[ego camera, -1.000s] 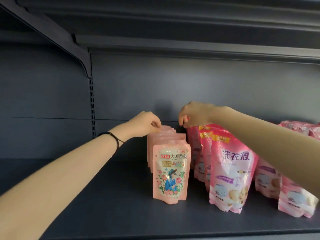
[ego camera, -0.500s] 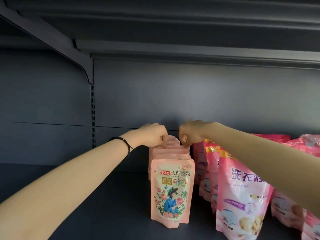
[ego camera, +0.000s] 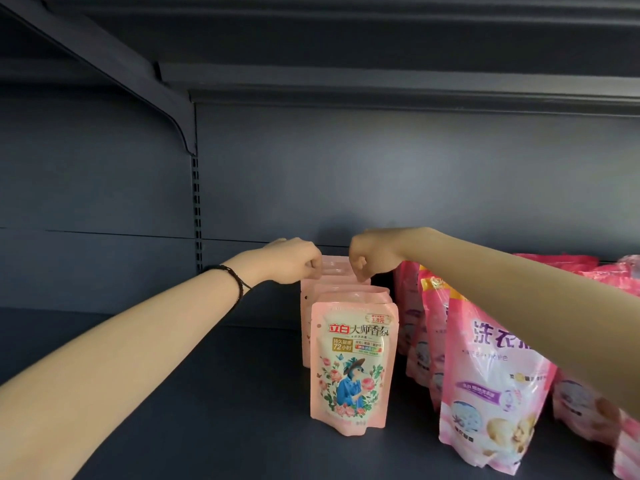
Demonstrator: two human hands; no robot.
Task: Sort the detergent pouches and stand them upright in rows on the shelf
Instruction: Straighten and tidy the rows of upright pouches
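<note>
A row of small pale pink detergent pouches stands upright on the dark shelf (ego camera: 207,410). The front pouch (ego camera: 353,372) shows a figure in blue among roses. My left hand (ego camera: 294,259) and my right hand (ego camera: 370,254) both pinch the top edge of the rearmost small pouch (ego camera: 334,266), one at each corner. To the right stands a row of larger bright pink pouches, led by the front large pouch (ego camera: 491,386). My right forearm passes over that row.
More large pink pouches (ego camera: 585,403) stand or lean at the far right, some partly hidden by my arm. A shelf bracket (ego camera: 166,98) and a slotted upright (ego camera: 196,216) lie at the left. The shelf's back wall is right behind my hands.
The view has dropped and moved closer to the shelf. Both hands have come lower and nearer each other onto the top of the rearmost small pouch. The pouches stand as before.
</note>
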